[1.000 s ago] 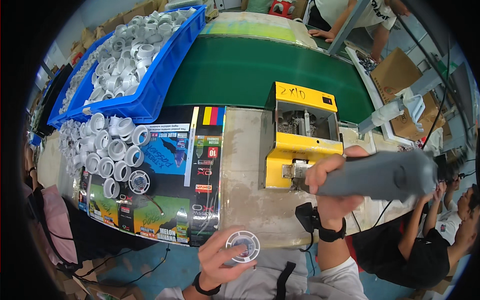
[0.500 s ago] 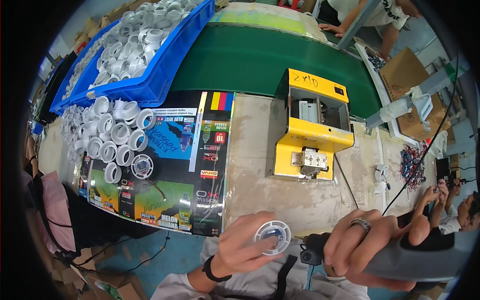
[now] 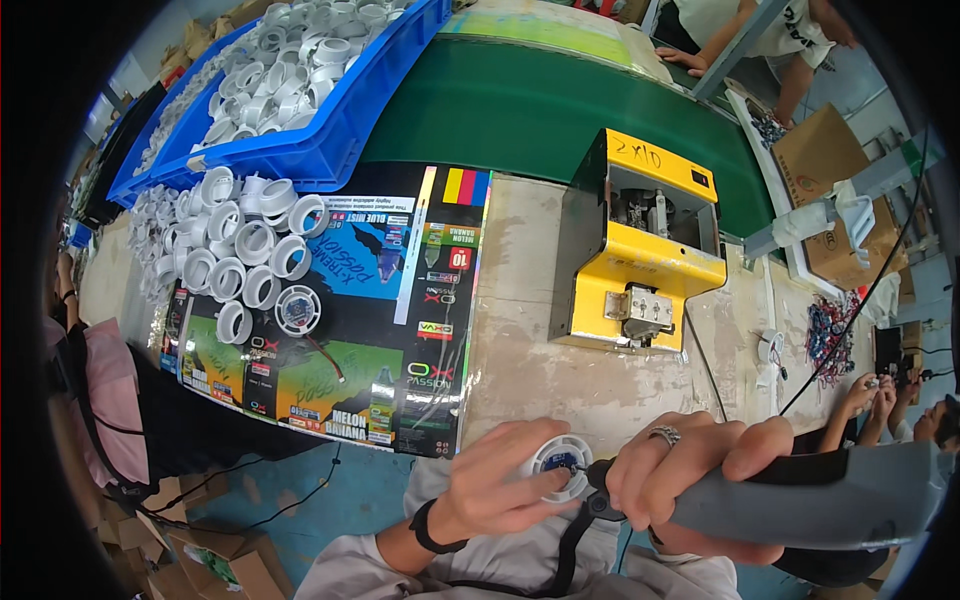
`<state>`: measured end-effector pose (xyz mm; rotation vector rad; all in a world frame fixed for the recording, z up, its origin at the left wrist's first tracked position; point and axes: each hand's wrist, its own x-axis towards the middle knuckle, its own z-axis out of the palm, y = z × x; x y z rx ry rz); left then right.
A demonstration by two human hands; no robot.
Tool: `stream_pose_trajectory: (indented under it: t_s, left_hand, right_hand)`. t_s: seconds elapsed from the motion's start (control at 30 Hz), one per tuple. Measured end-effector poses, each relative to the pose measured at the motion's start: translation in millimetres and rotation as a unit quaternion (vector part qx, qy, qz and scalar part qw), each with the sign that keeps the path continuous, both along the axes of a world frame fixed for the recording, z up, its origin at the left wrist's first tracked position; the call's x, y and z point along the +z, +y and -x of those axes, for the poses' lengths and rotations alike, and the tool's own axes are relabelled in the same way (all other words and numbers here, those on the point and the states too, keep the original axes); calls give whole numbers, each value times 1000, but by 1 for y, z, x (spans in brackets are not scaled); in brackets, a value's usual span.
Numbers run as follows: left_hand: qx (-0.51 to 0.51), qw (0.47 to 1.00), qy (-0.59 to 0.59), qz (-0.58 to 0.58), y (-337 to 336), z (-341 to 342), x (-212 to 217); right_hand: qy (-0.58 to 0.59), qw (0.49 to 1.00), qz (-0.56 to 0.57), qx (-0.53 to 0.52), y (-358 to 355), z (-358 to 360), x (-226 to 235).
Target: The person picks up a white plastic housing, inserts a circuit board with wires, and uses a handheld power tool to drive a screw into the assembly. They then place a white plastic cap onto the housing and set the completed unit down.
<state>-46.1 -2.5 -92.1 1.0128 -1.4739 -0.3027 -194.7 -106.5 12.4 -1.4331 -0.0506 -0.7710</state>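
Near the table's front edge, my left hand [image 3: 495, 488] grips a white round plastic housing [image 3: 578, 487] by its side. A small blue circuit board [image 3: 558, 463] sits inside the housing's ring. My right hand [image 3: 685, 470] is wrapped round a grey and black electric screwdriver [image 3: 820, 500], which lies almost level and points left. Its black nose reaches the right side of the housing, over the board; whether the bit sits on a screw is too small to tell. A similar housing [image 3: 297, 311] with a board and a short wire lies on the printed sheet.
Many white plastic rings [image 3: 255, 243] lie on the black printed sheet [image 3: 400, 345], and more fill a blue bin [image 3: 335, 150]. A yellow screw feeder [image 3: 640, 265] stands ahead of my hands. Behind it runs a green belt [image 3: 500, 110]. Other people are at the sides and far end.
The screwdriver's nose has come up to the housing and now overlaps its right side. My left hand has turned the housing slightly. The whole view has shifted a little.
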Motion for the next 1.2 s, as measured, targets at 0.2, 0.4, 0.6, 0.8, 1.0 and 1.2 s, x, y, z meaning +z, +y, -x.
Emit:
stream_pose_trajectory:
  t_s: [0.2,0.4,0.6,0.8,1.0,1.2]
  left_hand:
    - [-23,999,19,-17,5,-7,1]
    - [-17,998,14,-67,4,-26,7]
    - [137,963,-58,-226,-6,-83,1]
    - [363,843,-314,-242,24,-149,-13]
    - [483,782,-323,-227,31,-106,6]
    - [188,972,-74,-121,25,1,6]
  right_hand:
    - [-63,996,-64,-25,11,-11,-18]
    - [-140,980,-86,-111,24,-27,-12]
    - [-89,932,-73,-345,-12,-4,-31]
    - [106,845,110,-512,-18,55,-78]
    - [384,570,287,-667,-91,164,-78]
    - [611,538,238,-530,-117,218,-97]
